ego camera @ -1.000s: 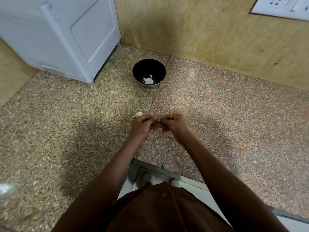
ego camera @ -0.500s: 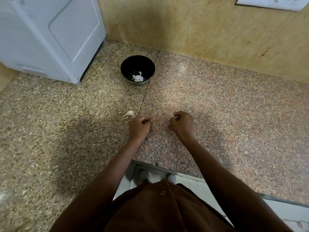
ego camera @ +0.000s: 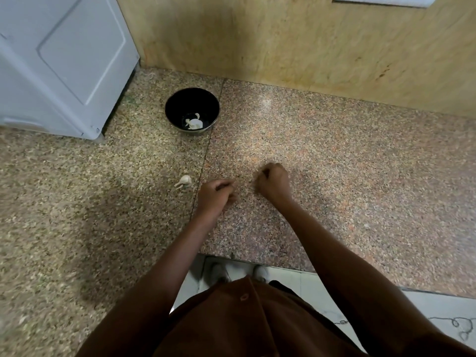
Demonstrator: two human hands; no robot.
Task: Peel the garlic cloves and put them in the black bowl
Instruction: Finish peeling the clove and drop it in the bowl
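Fingers [ego camera: 226, 185] of the left hand [ego camera: 215, 197] were curled in, tips pinched together; whether they held anything could not be told. Fingers [ego camera: 264, 172] of the right hand [ego camera: 274, 182] were likewise closed into a loose fist, contents hidden. Both hands lay low over the counter [ego camera: 334, 163], near each other but apart.

Counter: speckled granite in two slabs, a yellower-grey one to the left and a pinker one to the right, meeting at a seam [ego camera: 206, 155] that ran from the wall toward the front edge. A soft glare lay on the pink slab.

Wall [ego camera: 283, 39]: tan stone with brown streaks, meeting the counter at the back. A white plate [ego camera: 386, 0] sat at the top edge, cropped.

Appliance [ego camera: 59, 60]: pale grey-white box with a recessed panel, standing on the left slab at the back corner.

Bowl [ego camera: 192, 109]: black, round, glossy inside, upright on the left slab just beside the seam, well beyond the hands. Pale white garlic pieces [ego camera: 194, 122] lay at its bottom; their number could not be told.

Clove [ego camera: 185, 181]: one, cream-coloured, skin on, with a short tail pointing left, lying on the left slab just beside the left hand, not touching it.

Floor [ego camera: 322, 300]: white, visible below the counter edge, with two light shoes [ego camera: 219, 271].
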